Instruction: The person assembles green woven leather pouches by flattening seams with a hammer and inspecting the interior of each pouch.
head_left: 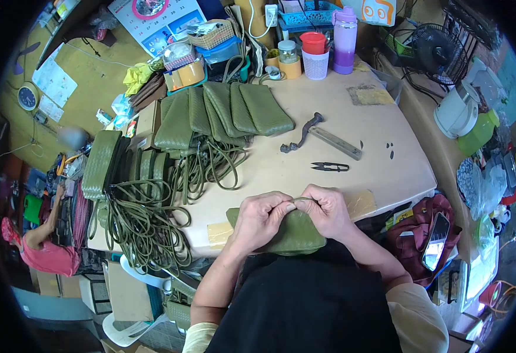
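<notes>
My left hand (262, 217) and right hand (327, 213) pinch green pouch (296, 238) at its twelve-o'clock edge; uneven pressure could crease it.

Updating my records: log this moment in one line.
left hand: pinching green pouch | right hand: pinching same pouch | snips: lying on table

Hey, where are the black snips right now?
In the head view, the black snips lie on the table, right of centre, between the flat bar and the right hand.

Bright in the middle, edges bowing into black.
</notes>
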{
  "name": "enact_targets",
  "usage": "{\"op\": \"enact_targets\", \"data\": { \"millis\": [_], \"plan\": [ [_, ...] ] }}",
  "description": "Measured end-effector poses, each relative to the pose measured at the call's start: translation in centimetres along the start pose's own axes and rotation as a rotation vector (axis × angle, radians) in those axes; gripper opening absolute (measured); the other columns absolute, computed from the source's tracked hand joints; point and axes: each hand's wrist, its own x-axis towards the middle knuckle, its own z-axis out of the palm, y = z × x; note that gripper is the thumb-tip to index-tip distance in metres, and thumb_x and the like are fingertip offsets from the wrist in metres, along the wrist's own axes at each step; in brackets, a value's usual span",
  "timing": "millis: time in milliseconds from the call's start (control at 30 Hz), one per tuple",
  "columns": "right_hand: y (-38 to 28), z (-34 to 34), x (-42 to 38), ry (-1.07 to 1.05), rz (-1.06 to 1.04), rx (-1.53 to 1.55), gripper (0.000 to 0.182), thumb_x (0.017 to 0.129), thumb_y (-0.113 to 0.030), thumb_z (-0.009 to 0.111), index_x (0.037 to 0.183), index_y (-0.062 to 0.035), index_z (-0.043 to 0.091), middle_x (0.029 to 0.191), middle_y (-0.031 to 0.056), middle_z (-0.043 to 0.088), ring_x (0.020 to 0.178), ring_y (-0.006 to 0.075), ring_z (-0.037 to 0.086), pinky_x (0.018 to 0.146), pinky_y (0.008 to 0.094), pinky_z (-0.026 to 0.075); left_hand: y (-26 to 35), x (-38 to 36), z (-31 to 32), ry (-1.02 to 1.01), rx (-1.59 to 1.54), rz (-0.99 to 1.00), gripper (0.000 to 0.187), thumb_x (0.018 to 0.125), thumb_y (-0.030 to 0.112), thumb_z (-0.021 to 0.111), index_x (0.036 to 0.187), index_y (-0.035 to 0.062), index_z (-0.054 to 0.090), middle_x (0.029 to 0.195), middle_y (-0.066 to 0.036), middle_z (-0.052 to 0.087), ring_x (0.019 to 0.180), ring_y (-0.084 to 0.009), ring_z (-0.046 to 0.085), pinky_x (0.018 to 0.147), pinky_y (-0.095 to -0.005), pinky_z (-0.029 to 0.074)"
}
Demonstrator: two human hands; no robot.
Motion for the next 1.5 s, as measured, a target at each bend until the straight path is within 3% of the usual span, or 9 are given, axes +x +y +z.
{"op": "enact_targets", "data": {
  "millis": [200,300,500,633,867,1000,1100,1200,1500],
  "plan": [
    [0.5,0.0,0.2,-0.078,-0.013,-0.059,0.023,0.093,-0.017,0.061,0.081,0.0017,0.055,0.06,0.0071,0.051,0.05,0.0092,0.043,0.048,0.0277,0.037,-1.4,-0.2,-0.8,0.302,-0.111,-0.151,0.018,0.092,0.015,0.062,0.085,-0.001,0.065,0.065,-0.003,0.06,0.059,-0.0078,0.052,0.055,-0.0258,0.044],
    [-1.3,-0.1,-0.3,-0.067,0.393,0.087,0.022,0.09,-0.019,0.064,0.084,0.0014,0.057,0.061,0.0126,0.052,0.05,0.0199,0.058,0.049,0.0355,0.042,-3.5,-0.6,-0.5,0.403,-0.18,-0.182,0.021,0.095,0.018,0.06,0.087,-0.0009,0.062,0.065,0.001,0.053,0.062,-0.0058,0.045,0.056,-0.023,0.04],
    [-2.4,-1.0,0.7,-0.082,0.071,-0.43,0.014,0.087,-0.016,0.065,0.085,-0.0033,0.059,0.068,0.0143,0.059,0.056,0.0344,0.056,0.051,0.0371,0.044,-3.9,-1.3,-0.1,0.361,-0.123,-0.165,0.024,0.088,0.02,0.069,0.095,-0.0023,0.061,0.08,-0.004,0.061,0.066,-0.0117,0.053,0.059,-0.0258,0.044],
    [-3.5,-0.7,2.4,-0.177,-0.162,-0.325,0.017,0.083,-0.015,0.07,0.089,-0.002,0.062,0.073,0.0141,0.063,0.061,0.0295,0.061,0.054,0.0349,0.045,0.4,0.1,-3.8,-0.039,0.474,0.355,0.048,0.076,0.023,0.076,0.114,-0.0034,0.061,0.092,-0.016,0.067,0.077,-0.0295,0.065,0.066,-0.0339,0.05],
    [-3.6,-0.9,3.2,-0.309,0.083,-0.152,0.03,0.079,-0.009,0.076,0.103,-0.0007,0.061,0.082,0.0103,0.065,0.076,0.0134,0.066,0.062,0.0287,0.048,1.6,-0.9,-4.1,-0.053,0.231,0.028,0.035,0.074,0.014,0.076,0.104,-0.001,0.067,0.078,-0.014,0.065,0.069,-0.0318,0.063,0.063,-0.0357,0.051],
    [-4.8,-1.2,3.5,-0.408,0.161,0.366,0.038,0.086,-0.007,0.068,0.119,0.0025,0.051,0.123,0.0125,0.056,0.095,0.0198,0.066,0.076,0.0264,0.052,2.5,-0.4,-4.1,-0.099,0.36,-0.001,0.024,0.075,0.011,0.072,0.097,0.003,0.067,0.083,-0.015,0.065,0.077,-0.0334,0.064,0.07,-0.0398,0.051],
    [-5.5,-4.9,4.4,-0.372,0.182,0.737,0.044,0.088,-0.014,0.069,0.124,0.0031,0.05,0.132,0.0156,0.05,0.111,0.0226,0.06,0.087,0.0296,0.05,-1.2,-1.3,-6.3,0.262,-0.174,-0.005,0.011,0.083,0.004,0.061,0.091,0.0013,0.068,0.081,-0.006,0.066,0.075,-0.0137,0.062,0.066,-0.0284,0.048],
    [-5.1,-7.0,4.9,-0.286,-0.25,-0.157,0.059,0.081,-0.019,0.076,0.129,0.0007,0.048,0.133,0.0157,0.05,0.122,0.0226,0.052,0.096,0.0345,0.045,-6.0,-2.5,-6.9,0.461,-0.43,0.097,0.011,0.087,0.016,0.068,0.087,0.0046,0.067,0.078,-0.004,0.062,0.073,-0.0127,0.057,0.068,-0.0241,0.044],
    [-1.0,-1.7,2.8,-0.029,0.081,0.099,0.031,0.084,-0.01,0.071,0.112,0.0016,0.062,0.091,0.0051,0.062,0.084,0.0095,0.058,0.078,0.0262,0.049,-9.0,-3.8,-3.4,0.651,-0.708,0.142,0.049,0.096,0.051,0.045,0.094,0.0031,0.057,0.089,-0.01,0.056,0.087,-0.0202,0.053,0.085,-0.0356,0.042]
  ]
}}
